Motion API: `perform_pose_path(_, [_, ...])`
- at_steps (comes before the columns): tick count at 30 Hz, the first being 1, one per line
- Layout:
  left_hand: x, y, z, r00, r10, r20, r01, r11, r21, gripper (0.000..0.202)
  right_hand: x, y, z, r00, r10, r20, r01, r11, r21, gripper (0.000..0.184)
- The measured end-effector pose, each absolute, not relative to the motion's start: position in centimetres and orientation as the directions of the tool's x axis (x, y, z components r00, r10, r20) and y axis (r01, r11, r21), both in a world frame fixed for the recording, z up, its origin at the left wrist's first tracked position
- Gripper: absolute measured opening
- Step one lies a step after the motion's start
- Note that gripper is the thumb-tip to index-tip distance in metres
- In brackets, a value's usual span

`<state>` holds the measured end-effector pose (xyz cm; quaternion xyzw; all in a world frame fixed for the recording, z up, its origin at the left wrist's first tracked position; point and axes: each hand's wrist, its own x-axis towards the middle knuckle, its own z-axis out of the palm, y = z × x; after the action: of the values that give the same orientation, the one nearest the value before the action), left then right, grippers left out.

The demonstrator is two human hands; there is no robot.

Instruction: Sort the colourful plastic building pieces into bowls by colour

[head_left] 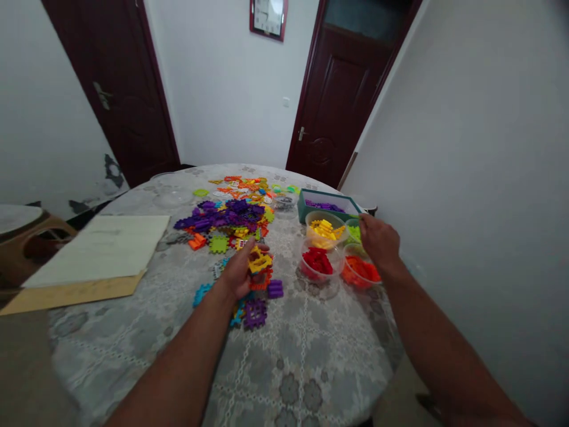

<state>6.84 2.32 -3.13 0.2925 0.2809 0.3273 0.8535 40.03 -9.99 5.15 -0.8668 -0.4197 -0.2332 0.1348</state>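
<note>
My left hand (pixel 240 273) is closed round a yellow plastic interlocking building piece (pixel 259 260), with orange toothed pieces (pixel 261 280) just under it. A purple block (pixel 275 289) and a purple square piece (pixel 255 313) lie beside that hand on the table. Over a clear tub of green pieces (pixel 354 231), my right hand (pixel 379 240) has its fingers pinched together; whatever is at the fingertips is too small to make out. Near it stand clear tubs of yellow pieces (pixel 326 231), red pieces (pixel 317 261) and orange pieces (pixel 359 270).
A green box (pixel 306 207) with purple pieces stands behind the tubs. Mixed pieces, with a purple heap (pixel 222 214), cover the table's middle and far part. White paper (pixel 102 249) over a brown envelope (pixel 89 296) lies left on the patterned tablecloth (pixel 288 356).
</note>
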Motion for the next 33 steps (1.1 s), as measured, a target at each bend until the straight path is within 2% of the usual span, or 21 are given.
perform_pose_path(3, [6.9, 2.4, -3.4, 0.622, 0.725, -0.296, -0.399, 0.619, 0.676, 0.047, 42.7, -9.7, 5.3, 0.620, 0.657, 0.429, 0.710, -0.702, 0.048, 0.045])
perform_pose_path(6, [6.9, 2.3, -3.5, 0.608, 0.734, -0.302, -0.388, 0.606, 0.694, 0.051, 41.4, -9.8, 4.7, 0.558, 0.693, 0.457, 0.777, -0.629, 0.006, 0.045])
perform_pose_path(7, [6.8, 2.2, -3.6, 0.609, 0.734, -0.301, -0.383, 0.605, 0.699, 0.051, 39.9, -9.8, 4.4, 0.490, 0.724, 0.486, 0.840, -0.541, -0.041, 0.043])
perform_pose_path(9, [6.8, 2.1, -3.6, 0.621, 0.724, -0.300, -0.373, 0.609, 0.700, 0.052, 36.0, -10.0, 3.5, 0.293, 0.794, 0.532, 0.956, -0.249, -0.154, 0.039])
perform_pose_path(12, [6.9, 2.1, -3.9, 0.640, 0.711, -0.292, -0.369, 0.617, 0.695, 0.051, 29.0, -10.2, 1.9, -0.056, 0.860, 0.508, 0.940, 0.217, -0.264, 0.035])
perform_pose_path(14, [7.0, 2.1, -4.0, 0.651, 0.705, -0.280, -0.379, 0.622, 0.685, 0.048, 25.1, -10.0, 0.9, -0.170, 0.881, 0.442, 0.909, 0.313, -0.274, 0.039])
perform_pose_path(17, [7.0, 2.2, -4.1, 0.663, 0.699, -0.268, -0.400, 0.633, 0.662, 0.042, 21.9, -9.3, -0.1, -0.206, 0.920, 0.334, 0.917, 0.301, -0.262, 0.039])
perform_pose_path(19, [7.0, 2.2, -4.0, 0.665, 0.701, -0.260, -0.411, 0.633, 0.656, 0.038, 21.4, -8.9, -0.4, -0.210, 0.922, 0.325, 0.912, 0.304, -0.274, 0.034])
perform_pose_path(22, [6.8, 2.3, -3.8, 0.654, 0.711, -0.259, -0.411, 0.621, 0.667, 0.036, 21.8, -8.9, 0.0, -0.208, 0.896, 0.392, 0.867, 0.355, -0.350, 0.030])
perform_pose_path(25, [6.6, 2.4, -3.8, 0.646, 0.714, -0.271, -0.395, 0.616, 0.682, 0.037, 23.4, -9.1, 1.1, -0.120, 0.864, 0.488, 0.845, 0.347, -0.407, 0.027])
perform_pose_path(27, [6.5, 2.6, -3.8, 0.644, 0.714, -0.274, -0.383, 0.611, 0.693, 0.039, 25.3, -9.0, 2.0, -0.005, 0.849, 0.528, 0.873, 0.261, -0.411, 0.026])
perform_pose_path(33, [6.5, 2.5, -3.8, 0.687, 0.691, -0.227, -0.391, 0.614, 0.685, 0.051, 34.2, -6.4, 3.8, 0.340, 0.744, 0.576, 0.918, -0.128, -0.376, 0.037])
